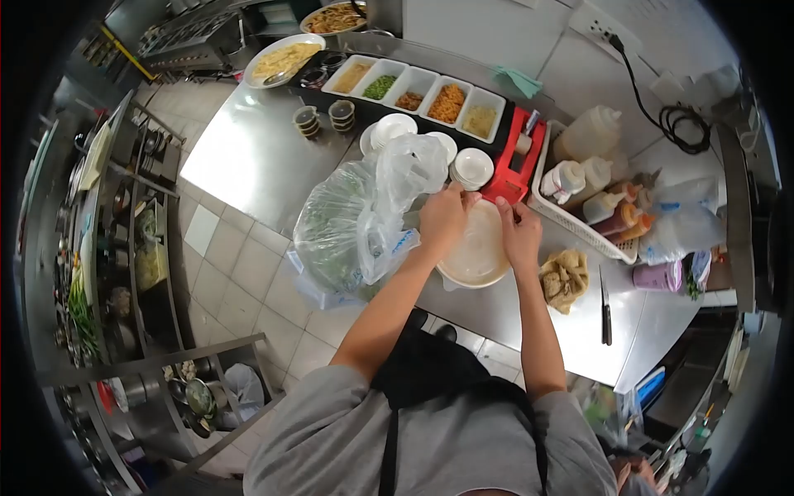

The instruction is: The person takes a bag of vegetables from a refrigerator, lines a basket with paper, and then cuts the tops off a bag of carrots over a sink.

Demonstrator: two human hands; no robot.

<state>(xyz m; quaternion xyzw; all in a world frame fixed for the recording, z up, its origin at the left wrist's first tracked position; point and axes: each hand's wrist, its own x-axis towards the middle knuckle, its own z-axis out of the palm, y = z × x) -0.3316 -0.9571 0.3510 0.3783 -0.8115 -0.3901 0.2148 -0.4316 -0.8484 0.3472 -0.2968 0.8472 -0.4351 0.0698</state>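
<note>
A round, pale bowl with a translucent cover [476,250] stands at the front edge of the steel counter, between my hands. My left hand [445,219] has its fingers bent in at the bowl's far left rim. At the far right rim, my right hand [520,234] pinches the edge between thumb and fingers. Just beyond them sits a red tape dispenser [514,165]. A clear plastic bag of greens [343,219] rests to the left, beside my left forearm. Small white bowls [474,168] stand behind my left hand.
White trays of toppings [447,102] line the back. A white basket [583,217] of squeeze bottles stands right. A crumpled brown cloth [564,281] and a knife [606,310] lie on the counter [227,157]. Stacked sauce cups [341,116] stand left. Another person's hand [638,475] shows lower right.
</note>
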